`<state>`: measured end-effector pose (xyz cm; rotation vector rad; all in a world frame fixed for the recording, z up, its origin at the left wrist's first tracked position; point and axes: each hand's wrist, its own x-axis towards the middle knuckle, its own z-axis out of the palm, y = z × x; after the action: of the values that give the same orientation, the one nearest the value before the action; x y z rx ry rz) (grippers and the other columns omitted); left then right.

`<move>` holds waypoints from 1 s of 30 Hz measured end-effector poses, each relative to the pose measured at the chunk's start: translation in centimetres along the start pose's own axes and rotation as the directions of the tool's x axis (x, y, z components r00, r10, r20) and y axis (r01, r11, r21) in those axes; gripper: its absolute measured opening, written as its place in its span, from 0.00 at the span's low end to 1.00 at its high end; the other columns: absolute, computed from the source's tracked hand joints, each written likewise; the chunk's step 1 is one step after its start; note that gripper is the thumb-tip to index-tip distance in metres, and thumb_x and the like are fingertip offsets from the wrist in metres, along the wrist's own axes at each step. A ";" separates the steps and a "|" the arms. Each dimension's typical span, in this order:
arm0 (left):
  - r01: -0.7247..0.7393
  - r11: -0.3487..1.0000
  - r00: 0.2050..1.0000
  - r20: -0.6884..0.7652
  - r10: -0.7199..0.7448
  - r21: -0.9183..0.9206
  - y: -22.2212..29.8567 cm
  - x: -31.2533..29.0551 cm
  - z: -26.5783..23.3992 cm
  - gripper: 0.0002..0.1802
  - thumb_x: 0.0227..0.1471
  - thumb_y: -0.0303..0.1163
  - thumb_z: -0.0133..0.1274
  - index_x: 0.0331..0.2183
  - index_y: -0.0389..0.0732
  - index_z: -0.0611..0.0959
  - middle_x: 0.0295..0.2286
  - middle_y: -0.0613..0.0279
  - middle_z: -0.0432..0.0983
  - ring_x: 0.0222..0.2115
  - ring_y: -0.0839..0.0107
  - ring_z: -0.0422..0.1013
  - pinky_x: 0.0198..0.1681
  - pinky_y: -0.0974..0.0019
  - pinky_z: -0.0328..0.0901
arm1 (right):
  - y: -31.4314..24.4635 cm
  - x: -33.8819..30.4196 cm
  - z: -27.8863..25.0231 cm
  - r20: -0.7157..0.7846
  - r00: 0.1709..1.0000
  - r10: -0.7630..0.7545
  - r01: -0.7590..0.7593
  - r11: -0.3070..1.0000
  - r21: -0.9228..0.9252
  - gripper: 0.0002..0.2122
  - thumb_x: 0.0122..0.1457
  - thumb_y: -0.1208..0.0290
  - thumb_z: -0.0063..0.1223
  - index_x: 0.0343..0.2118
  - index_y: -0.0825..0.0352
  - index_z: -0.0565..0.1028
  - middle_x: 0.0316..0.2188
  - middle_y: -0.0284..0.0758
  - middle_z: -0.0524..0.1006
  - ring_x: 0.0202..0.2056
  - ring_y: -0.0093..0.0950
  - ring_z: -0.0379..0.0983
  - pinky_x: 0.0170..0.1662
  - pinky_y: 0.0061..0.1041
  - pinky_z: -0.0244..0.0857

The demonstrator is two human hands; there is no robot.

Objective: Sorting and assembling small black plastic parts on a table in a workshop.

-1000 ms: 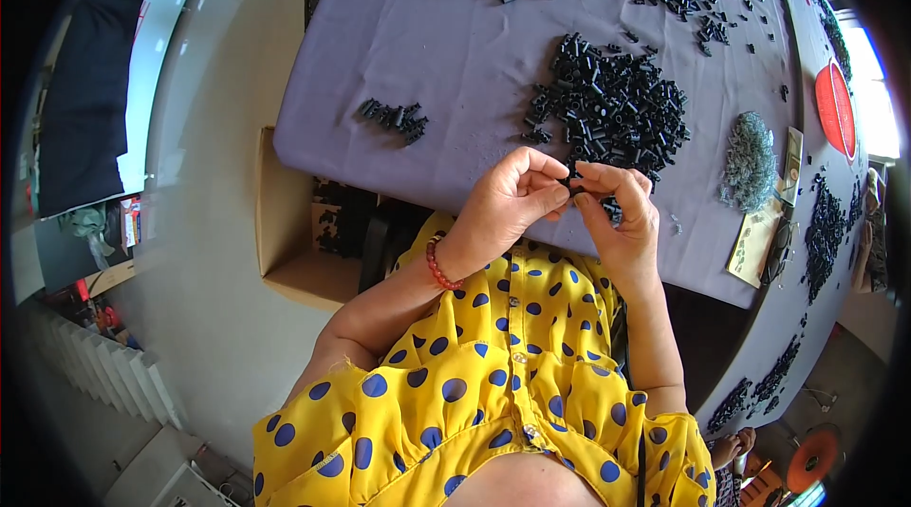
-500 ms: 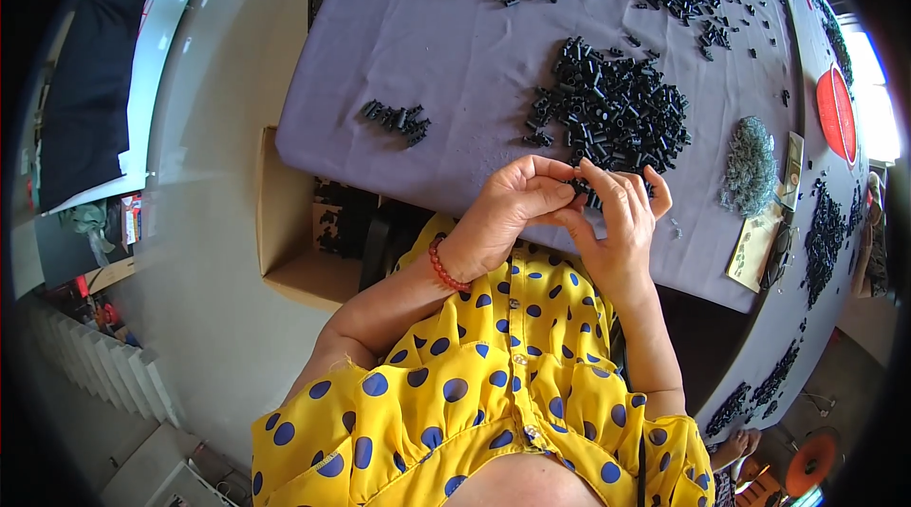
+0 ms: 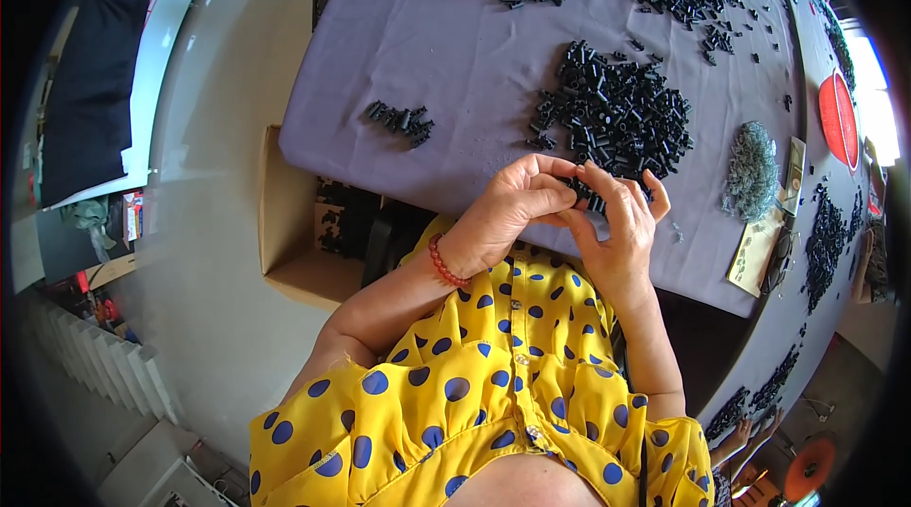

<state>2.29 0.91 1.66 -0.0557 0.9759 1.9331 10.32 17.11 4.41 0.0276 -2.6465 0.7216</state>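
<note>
Fingers [image 3: 555, 194] of the left hand [image 3: 508, 217] are curled narrowly against the right hand [image 3: 617, 232], pinching small black tubes [image 3: 584, 192] held just below the middle pile [image 3: 612, 113] on the desk [image 3: 427, 51]. Since earlier, the right-hand fingers have been spread slightly.

Head-worn fisheye, steeply down, perhaps tilted.

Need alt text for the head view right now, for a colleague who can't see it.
Both hands meet over the near edge of a purple-covered table, the left hand and right hand pinching small black tubular parts between the fingertips. A large pile of the same parts lies just beyond, a small cluster to the left.
</note>
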 end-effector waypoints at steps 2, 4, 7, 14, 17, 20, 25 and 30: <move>-0.011 1.000 1.000 -0.001 0.011 0.010 0.1 0.1 -0.1 0.16 0.62 0.28 0.56 0.50 0.35 0.74 0.40 0.59 0.78 0.42 0.71 0.78 0.49 0.64 0.74 | -0.1 0.1 -0.1 0.008 1.000 -0.004 0.004 0.999 -0.053 0.21 0.50 0.70 0.68 0.49 0.63 0.79 0.36 0.27 0.81 0.38 0.26 0.77 0.63 0.40 0.49; -0.013 0.999 1.000 -0.024 0.014 0.046 0.2 0.1 0.0 0.16 0.62 0.28 0.55 0.50 0.35 0.74 0.40 0.59 0.78 0.40 0.71 0.78 0.48 0.64 0.75 | -0.1 0.1 -0.2 0.016 1.000 -0.009 0.011 0.994 -0.105 0.20 0.51 0.69 0.68 0.48 0.62 0.79 0.35 0.27 0.81 0.38 0.27 0.76 0.61 0.40 0.50; 0.013 0.999 1.000 0.001 -0.013 0.048 0.3 0.3 -0.3 0.16 0.62 0.27 0.55 0.50 0.35 0.74 0.40 0.58 0.79 0.41 0.70 0.79 0.47 0.64 0.75 | -0.1 0.2 -0.2 0.014 0.999 -0.029 0.030 0.995 -0.094 0.18 0.51 0.67 0.68 0.45 0.62 0.80 0.34 0.27 0.80 0.36 0.26 0.76 0.58 0.39 0.51; 0.068 0.998 0.997 0.028 -0.068 -0.011 0.5 0.0 -0.4 0.17 0.61 0.27 0.55 0.51 0.35 0.75 0.42 0.57 0.79 0.43 0.67 0.79 0.48 0.65 0.74 | -0.1 0.1 -0.1 -0.033 0.990 -0.139 0.135 0.984 -0.118 0.16 0.47 0.66 0.71 0.38 0.63 0.80 0.29 0.25 0.79 0.32 0.22 0.74 0.59 0.40 0.51; 0.081 0.996 0.996 0.042 -0.080 -0.034 0.6 0.0 -0.4 0.17 0.61 0.28 0.55 0.50 0.35 0.75 0.42 0.56 0.79 0.44 0.67 0.79 0.49 0.65 0.74 | -0.1 0.0 0.0 -0.058 0.984 -0.167 0.159 0.979 -0.125 0.16 0.47 0.66 0.72 0.37 0.64 0.79 0.29 0.25 0.78 0.31 0.22 0.74 0.59 0.41 0.51; 0.084 0.996 0.995 0.052 -0.082 -0.038 0.5 0.0 -0.5 0.17 0.61 0.28 0.55 0.50 0.35 0.75 0.43 0.56 0.79 0.44 0.67 0.79 0.50 0.66 0.73 | -0.1 0.0 0.1 -0.059 0.982 -0.182 0.173 0.977 -0.127 0.16 0.46 0.66 0.72 0.37 0.64 0.79 0.28 0.25 0.78 0.31 0.22 0.74 0.59 0.42 0.51; 0.076 0.997 0.995 0.063 -0.074 -0.028 0.4 0.1 -0.6 0.17 0.61 0.28 0.56 0.50 0.34 0.75 0.42 0.56 0.79 0.43 0.68 0.79 0.49 0.66 0.74 | 0.0 -0.1 0.1 -0.047 0.981 -0.188 0.181 0.975 -0.132 0.15 0.47 0.67 0.71 0.37 0.65 0.79 0.28 0.26 0.78 0.31 0.23 0.74 0.60 0.43 0.51; 0.117 0.993 0.990 0.078 -0.114 -0.027 0.6 -0.1 -0.7 0.20 0.61 0.28 0.56 0.53 0.35 0.73 0.42 0.60 0.78 0.42 0.73 0.77 0.51 0.66 0.72 | 0.0 -0.5 0.2 -0.041 0.979 -0.200 0.194 0.972 -0.130 0.14 0.49 0.68 0.69 0.38 0.64 0.79 0.29 0.26 0.78 0.32 0.23 0.74 0.60 0.43 0.51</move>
<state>1.71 0.23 1.59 -0.0548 0.8732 1.8313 10.66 16.95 4.04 0.2298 -2.5859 0.4833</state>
